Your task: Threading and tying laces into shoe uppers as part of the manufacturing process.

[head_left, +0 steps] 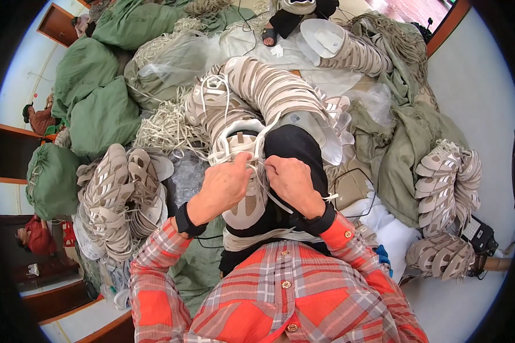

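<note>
A beige and white shoe upper (248,210) lies over my black-trousered lap, its toe toward me and its collar facing away. Cream shoelace (260,139) runs through its eyelets and loops loosely over the tongue. From the left, my left hand (224,187) pinches lace at the lacing rows, its index finger on the upper. Close beside it, my right hand (293,182) has closed fingers around lace at the right edge of the eyelets. A pale lace end (330,197) sticks out past my right wrist. My fingers partly cover the middle rows.
Long curved stacks of nested uppers (269,86) rest just beyond my knees. More uppers (111,194) are piled at left and another bundle (449,186) at right. A heap of loose laces (169,128) and green sacks (103,114) lie around. Other people (40,234) sit at far left.
</note>
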`<state>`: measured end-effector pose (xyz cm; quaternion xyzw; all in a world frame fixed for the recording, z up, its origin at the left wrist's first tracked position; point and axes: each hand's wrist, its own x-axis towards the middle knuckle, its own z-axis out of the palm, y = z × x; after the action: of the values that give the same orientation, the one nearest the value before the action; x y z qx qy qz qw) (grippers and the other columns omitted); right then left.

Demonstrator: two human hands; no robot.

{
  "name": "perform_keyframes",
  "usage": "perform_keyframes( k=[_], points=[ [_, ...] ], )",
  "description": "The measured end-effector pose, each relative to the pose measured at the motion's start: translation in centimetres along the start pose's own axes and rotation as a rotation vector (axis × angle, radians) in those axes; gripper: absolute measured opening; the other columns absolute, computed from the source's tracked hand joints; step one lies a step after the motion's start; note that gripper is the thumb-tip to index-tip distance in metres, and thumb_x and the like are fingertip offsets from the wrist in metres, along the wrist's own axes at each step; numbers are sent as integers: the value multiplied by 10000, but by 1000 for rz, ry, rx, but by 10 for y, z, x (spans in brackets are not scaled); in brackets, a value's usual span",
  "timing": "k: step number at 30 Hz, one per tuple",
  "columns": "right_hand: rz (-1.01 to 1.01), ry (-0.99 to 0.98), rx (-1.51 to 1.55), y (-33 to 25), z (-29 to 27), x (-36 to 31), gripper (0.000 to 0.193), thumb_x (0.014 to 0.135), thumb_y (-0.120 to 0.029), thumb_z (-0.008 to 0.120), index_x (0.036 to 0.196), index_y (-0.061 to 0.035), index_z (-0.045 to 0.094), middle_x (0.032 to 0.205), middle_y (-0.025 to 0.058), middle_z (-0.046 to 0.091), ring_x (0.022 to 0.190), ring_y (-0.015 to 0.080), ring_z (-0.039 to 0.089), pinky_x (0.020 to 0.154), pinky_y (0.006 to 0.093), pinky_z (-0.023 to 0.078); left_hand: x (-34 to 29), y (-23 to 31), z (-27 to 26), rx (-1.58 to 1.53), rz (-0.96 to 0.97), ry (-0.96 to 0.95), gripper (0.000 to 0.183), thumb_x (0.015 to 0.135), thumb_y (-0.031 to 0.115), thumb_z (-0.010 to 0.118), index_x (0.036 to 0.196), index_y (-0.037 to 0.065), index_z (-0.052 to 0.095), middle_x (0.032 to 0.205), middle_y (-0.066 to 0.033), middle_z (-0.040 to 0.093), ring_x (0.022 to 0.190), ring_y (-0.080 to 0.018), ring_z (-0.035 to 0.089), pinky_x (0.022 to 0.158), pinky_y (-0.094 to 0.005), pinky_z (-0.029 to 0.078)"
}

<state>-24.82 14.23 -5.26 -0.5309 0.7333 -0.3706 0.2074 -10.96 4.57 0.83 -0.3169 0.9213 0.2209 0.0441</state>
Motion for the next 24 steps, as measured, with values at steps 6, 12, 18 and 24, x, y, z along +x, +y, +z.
perform_keyframes(
  k=[6, 12, 18, 24],
  points=[
    [-115, -19, -295, -6, -8, 14, 57, 719, -76, 550, 740, -28, 574, 665, 162, 608, 645, 330, 628, 578, 427, 493, 9, -15, -4, -42, 76, -52, 272, 889, 197, 505, 1129, 78, 463, 701, -207, 603, 706, -408, 584, 615, -489, 433],
    [-205, -105, -241, 1, -3, 20, 96, 786, -107, 523, 747, -40, 580, 680, 166, 605, 632, 354, 610, 544, 447, 466, 15, -26, 0, -212, 108, -132, 267, 890, 155, 479, 1129, 38, 457, 595, -132, 581, 560, -299, 588, 564, -397, 441],
    [-132, -133, -263, -9, -3, 23, 106, 693, -64, 560, 779, -1, 570, 697, 184, 624, 649, 346, 633, 575, 428, 495, 27, -31, -18, -738, -86, -511, 326, 949, 166, 422, 1255, 56, 437, 592, -4, 592, 538, -62, 530, 502, -219, 371],
    [-102, -144, -248, -8, 4, 15, 128, 703, -53, 565, 810, 17, 555, 703, 210, 627, 665, 365, 638, 592, 439, 503, 31, -39, -32, -761, -128, -702, 417, 954, 161, 385, 1360, 67, 381, 608, -21, 613, 537, -55, 531, 512, -209, 364]
  ],
)
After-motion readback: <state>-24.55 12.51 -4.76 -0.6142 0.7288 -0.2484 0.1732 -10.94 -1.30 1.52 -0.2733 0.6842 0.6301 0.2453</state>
